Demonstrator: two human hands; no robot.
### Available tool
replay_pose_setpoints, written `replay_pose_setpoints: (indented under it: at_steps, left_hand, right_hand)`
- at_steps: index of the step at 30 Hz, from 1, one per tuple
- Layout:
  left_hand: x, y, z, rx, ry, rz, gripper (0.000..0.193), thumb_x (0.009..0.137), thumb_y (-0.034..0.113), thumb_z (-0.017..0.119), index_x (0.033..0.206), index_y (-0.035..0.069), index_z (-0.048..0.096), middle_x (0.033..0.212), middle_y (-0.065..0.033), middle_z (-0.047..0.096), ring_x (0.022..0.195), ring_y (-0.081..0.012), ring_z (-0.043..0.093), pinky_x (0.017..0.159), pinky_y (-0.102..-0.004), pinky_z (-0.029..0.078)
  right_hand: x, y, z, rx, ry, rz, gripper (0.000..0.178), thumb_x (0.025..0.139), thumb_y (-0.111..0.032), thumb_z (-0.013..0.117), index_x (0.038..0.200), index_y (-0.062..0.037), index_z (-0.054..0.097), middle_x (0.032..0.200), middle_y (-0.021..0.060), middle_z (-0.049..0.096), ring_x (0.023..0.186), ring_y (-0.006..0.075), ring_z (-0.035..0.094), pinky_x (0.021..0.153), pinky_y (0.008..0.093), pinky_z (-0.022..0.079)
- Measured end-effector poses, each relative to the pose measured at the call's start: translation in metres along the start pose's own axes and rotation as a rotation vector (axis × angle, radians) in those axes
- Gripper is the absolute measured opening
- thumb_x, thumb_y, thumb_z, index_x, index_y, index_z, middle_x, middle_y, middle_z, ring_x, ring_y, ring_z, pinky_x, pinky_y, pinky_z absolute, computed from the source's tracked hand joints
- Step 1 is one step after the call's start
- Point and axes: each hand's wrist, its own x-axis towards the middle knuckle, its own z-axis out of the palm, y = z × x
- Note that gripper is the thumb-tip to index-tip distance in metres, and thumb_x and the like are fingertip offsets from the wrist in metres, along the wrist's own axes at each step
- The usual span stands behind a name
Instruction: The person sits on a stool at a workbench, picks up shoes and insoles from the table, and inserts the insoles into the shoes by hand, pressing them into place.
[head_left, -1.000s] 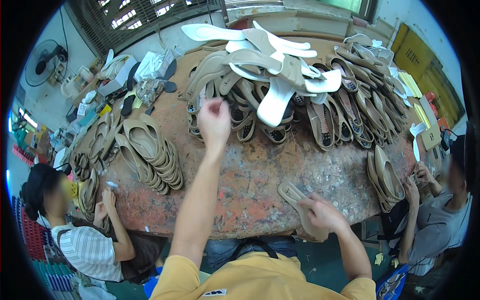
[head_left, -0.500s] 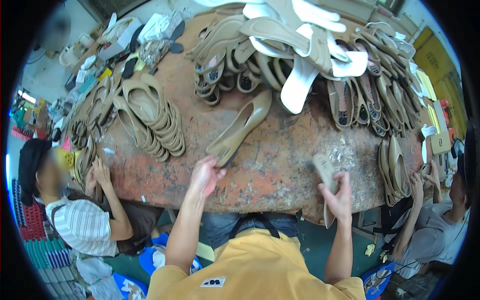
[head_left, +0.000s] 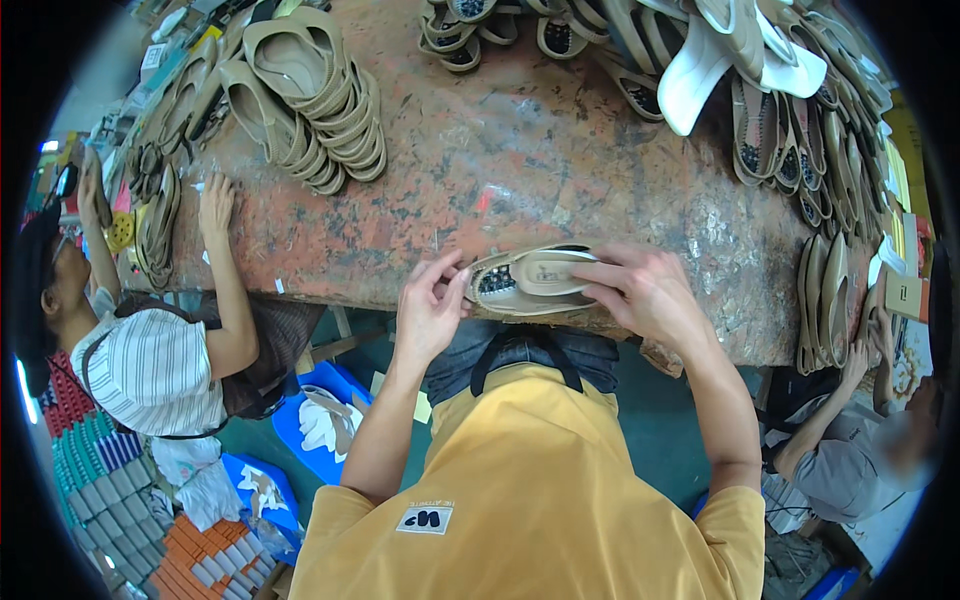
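Observation:
A tan slip-on shoe [head_left: 492, 304] lies sideways at the table's near edge, its opening facing up. My left hand [head_left: 430, 305] pinches the shoe's left end between thumb and fingers. Inside the shoe sits part of a beige insole [head_left: 548, 277]; to its left a dark, speckled inner bottom shows. Closed over the insole's right end is my right hand [head_left: 645, 295], its fingers reaching into the shoe and hiding that end.
Nested tan shoes [head_left: 340, 110] stand in rows at the left. White insoles [head_left: 695, 75] lie over more shoes at the far right. Several shoes [head_left: 823, 305] sit near the right edge. Co-workers' hands work at both sides; blue bins [head_left: 322, 420] stand below at left.
The shoe has come to the near edge and turned sideways. My right hand has brought the insole leftward into it. The whole view has tilted lower, and the left co-worker's hands have moved apart.

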Motion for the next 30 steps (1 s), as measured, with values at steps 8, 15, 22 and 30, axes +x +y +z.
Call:
replay_pose_setpoints:
  at_steps: [8, 15, 22, 30]
  left_hand:
    - [-0.021, -0.024, 0.009, -0.26, 0.03, 0.02, 0.034, 0.105, -0.005, 0.06, 0.139, -0.007, 0.066, 0.123, -0.0127, 0.064, 0.093, -0.0193, 0.077, 0.083, -0.0294, 0.066]
    - [-0.02, -0.02, 0.01, -0.203, 0.062, -0.003, 0.038, 0.097, 0.0, 0.072, 0.135, -0.006, 0.068, 0.118, -0.0121, 0.066, 0.088, -0.0177, 0.076, 0.079, -0.0294, 0.064]
    - [-0.01, -0.016, 0.006, -0.039, 0.008, -0.056, 0.041, 0.092, -0.004, 0.076, 0.131, -0.006, 0.065, 0.104, -0.005, 0.072, 0.088, -0.0092, 0.072, 0.079, -0.0252, 0.061]
    - [0.009, 0.005, 0.009, 0.262, 0.006, -0.063, 0.021, 0.095, 0.003, 0.074, 0.114, -0.002, 0.071, 0.093, -0.0072, 0.07, 0.08, -0.0148, 0.072, 0.072, -0.0314, 0.058]
  right_hand:
    - [0.034, -0.017, 0.039, -0.01, -0.098, -0.092, 0.031, 0.091, -0.018, 0.076, 0.122, -0.0176, 0.081, 0.114, 0.0132, 0.077, 0.1, 0.0362, 0.073, 0.086, 0.0476, 0.059]
    - [0.042, -0.02, 0.047, -0.085, -0.111, -0.126, 0.036, 0.091, -0.015, 0.076, 0.126, -0.0152, 0.079, 0.113, 0.0114, 0.073, 0.104, 0.0354, 0.071, 0.087, 0.0474, 0.058]
    - [0.04, -0.022, 0.052, -0.171, -0.086, -0.139, 0.037, 0.089, -0.017, 0.077, 0.127, -0.0175, 0.079, 0.116, 0.0075, 0.068, 0.115, 0.0306, 0.066, 0.093, 0.0459, 0.054]
    - [0.042, -0.018, 0.059, -0.215, -0.066, -0.171, 0.038, 0.088, -0.019, 0.079, 0.126, -0.0187, 0.078, 0.117, 0.0072, 0.067, 0.115, 0.0304, 0.065, 0.097, 0.0455, 0.053]
